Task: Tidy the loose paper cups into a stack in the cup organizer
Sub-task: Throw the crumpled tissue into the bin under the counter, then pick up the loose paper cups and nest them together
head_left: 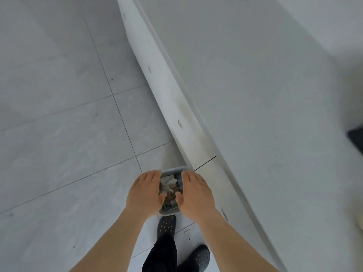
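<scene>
No paper cups and no cup organizer are in sight. Low over the floor, I grip a small grey bin by its two sides. My left hand wraps its left side and my right hand wraps its right side. Crumpled white paper and brown scraps fill the bin between my thumbs. My hands hide most of the bin's walls.
A white skirting board and wall run diagonally on the right, close to the bin. Grey floor tiles spread to the left. My dark clogs stand below the bin. A dark object shows at the right edge.
</scene>
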Available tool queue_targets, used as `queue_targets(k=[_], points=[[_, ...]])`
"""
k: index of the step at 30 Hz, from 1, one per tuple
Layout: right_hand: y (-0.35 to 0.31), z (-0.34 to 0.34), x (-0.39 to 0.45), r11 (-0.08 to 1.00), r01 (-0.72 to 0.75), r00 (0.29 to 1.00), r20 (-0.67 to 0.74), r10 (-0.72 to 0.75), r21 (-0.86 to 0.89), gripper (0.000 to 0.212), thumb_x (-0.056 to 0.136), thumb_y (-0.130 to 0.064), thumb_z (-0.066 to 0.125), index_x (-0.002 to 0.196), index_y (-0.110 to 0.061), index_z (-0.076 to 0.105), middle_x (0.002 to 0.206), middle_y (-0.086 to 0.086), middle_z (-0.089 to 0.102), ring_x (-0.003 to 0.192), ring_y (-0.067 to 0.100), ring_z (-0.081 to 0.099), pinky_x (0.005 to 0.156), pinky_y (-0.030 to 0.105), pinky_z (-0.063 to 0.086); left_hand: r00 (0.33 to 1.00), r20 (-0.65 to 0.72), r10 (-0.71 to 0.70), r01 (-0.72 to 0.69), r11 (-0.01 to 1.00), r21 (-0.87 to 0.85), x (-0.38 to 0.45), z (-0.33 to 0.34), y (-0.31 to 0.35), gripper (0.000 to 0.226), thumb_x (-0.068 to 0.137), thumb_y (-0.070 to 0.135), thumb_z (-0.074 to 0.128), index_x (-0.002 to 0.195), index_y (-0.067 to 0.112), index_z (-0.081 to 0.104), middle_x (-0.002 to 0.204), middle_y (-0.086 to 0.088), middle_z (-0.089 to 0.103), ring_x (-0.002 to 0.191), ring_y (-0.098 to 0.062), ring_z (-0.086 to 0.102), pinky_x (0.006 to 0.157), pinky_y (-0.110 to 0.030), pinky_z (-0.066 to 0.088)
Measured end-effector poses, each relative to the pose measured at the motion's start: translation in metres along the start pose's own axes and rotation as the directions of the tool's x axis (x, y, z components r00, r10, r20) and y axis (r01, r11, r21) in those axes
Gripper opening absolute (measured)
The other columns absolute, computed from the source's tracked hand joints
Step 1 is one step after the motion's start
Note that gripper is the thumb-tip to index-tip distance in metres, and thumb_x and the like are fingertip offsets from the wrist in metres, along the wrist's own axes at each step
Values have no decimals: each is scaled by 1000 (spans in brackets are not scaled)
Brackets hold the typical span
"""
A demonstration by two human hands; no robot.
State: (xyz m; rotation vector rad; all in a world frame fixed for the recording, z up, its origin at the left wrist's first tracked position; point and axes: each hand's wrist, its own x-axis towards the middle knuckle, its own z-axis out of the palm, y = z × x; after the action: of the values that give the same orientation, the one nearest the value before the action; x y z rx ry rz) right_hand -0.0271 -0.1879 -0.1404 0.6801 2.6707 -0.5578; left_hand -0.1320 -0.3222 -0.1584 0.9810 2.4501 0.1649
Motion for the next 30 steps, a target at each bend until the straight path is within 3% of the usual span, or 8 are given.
queue_targets(k=[11, 15, 23, 28, 30], points=[[-30, -114, -49, 1000, -2, 980, -198, 4, 13, 59, 92, -34, 58, 141, -6, 41, 142, 10, 50, 132, 29, 45, 117, 38, 34, 985, -135, 107, -99, 993, 59, -29, -128, 47, 76, 95, 49, 57, 156, 19, 22, 160, 3, 33, 148, -19, 29, 123, -33, 22], [-20, -157, -67, 999, -42, 962, -270, 46, 22, 57, 94, -32, 55, 142, -6, 38, 141, 11, 50, 131, 30, 44, 116, 38, 33, 967, -162, 195, -181, 979, 97, -26, -163, 77, 76, 95, 48, 56, 157, 19, 22, 160, 3, 33, 147, -19, 30, 122, -33, 21], [37, -223, -107, 964, -244, 880, -394, 265, 104, 60, 100, -34, 51, 149, -9, 28, 152, 9, 40, 141, 27, 34, 121, 36, 21, 893, -144, 426, -407, 902, 143, 3, -199, 167, 77, 96, 50, 53, 158, 20, 18, 163, 4, 30, 149, -18, 26, 124, -35, 21], [88, -238, -150, 897, -406, 788, -432, 440, 173, 66, 100, -36, 51, 153, -8, 23, 158, 9, 33, 145, 27, 28, 123, 37, 18, 817, -103, 568, -546, 818, 180, 15, -197, 243, 77, 97, 51, 52, 158, 20, 17, 163, 4, 30, 150, -19, 25, 125, -36, 22], [109, -238, -171, 866, -459, 744, -447, 496, 198, 64, 99, -36, 53, 150, -8, 27, 153, 8, 39, 141, 27, 33, 121, 37, 24, 780, -82, 621, -599, 778, 192, 13, -191, 273, 78, 97, 52, 52, 159, 21, 17, 163, 4, 29, 150, -19, 25, 125, -36, 21]])
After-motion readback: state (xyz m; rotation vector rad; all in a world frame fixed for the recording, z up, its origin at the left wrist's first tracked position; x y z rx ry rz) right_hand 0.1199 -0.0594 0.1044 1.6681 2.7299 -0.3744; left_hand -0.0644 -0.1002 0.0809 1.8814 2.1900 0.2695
